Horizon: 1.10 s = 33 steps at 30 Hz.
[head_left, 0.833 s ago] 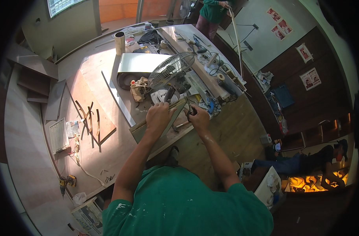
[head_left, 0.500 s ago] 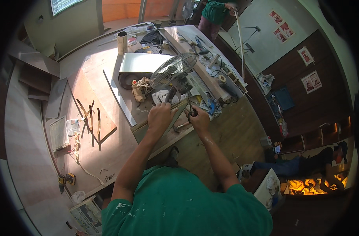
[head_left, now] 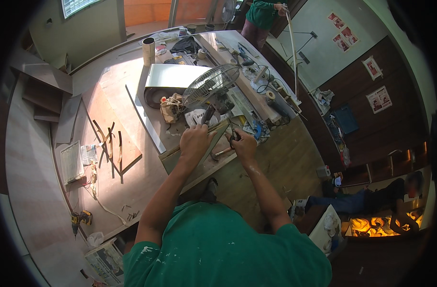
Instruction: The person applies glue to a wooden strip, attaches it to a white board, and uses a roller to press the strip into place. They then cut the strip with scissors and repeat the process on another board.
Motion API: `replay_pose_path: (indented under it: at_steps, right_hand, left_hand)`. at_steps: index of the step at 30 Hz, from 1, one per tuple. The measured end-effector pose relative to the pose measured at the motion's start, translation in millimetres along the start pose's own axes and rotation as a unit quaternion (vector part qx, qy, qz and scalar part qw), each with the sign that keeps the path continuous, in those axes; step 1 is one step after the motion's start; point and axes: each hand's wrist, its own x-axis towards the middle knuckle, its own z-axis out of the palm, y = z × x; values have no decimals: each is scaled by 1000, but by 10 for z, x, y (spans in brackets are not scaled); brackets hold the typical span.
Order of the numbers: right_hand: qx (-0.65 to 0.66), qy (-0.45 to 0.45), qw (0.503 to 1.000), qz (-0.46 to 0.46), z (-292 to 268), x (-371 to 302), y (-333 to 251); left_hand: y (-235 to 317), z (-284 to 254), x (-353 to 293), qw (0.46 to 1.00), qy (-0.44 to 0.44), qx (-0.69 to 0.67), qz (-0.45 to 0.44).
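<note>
- Left hand [head_left: 193, 143], frame centre: grips narrow panel [head_left: 220, 133].
- Right hand [head_left: 243, 145], right of centre: holds dark-handled tool [head_left: 235, 136].
- Fan [head_left: 212, 86], upper centre: stands on counter [head_left: 139, 189].

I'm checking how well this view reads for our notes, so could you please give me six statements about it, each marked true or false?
1. The left hand is on the board. True.
2. The right hand is empty. False: it holds a dark-handled tool.
3. The table fan stands beyond both hands. True.
4. The tube lies on its side. False: it stands upright.
5. The dark strips lie to the left of the left hand. True.
6. The drill is at the picture's upper right. False: it is at the lower left.
</note>
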Motion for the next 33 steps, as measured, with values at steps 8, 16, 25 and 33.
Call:
replay_pose_path:
  at_steps: [8, 16, 25, 33]
  right_hand:
    - [-32, 32, 998, -38, 16, 11, 73]
    - [-72, 16, 996, -42, -17, 36, 43]
    - [-61, 36, 991, -116, -66, 42, 78]
    - [72, 12, 997, -17, -84, -80, -37]
  left_hand:
    - [-40, 66, 20, 1000, 5, -19, -1]
    - [-62, 53, 35, 1000, 6, -8, 0]
    - [-36, 28, 35, 1000, 6, -5, 5]
    - [-103, 2, 76, 1000, 1, -2, -3]
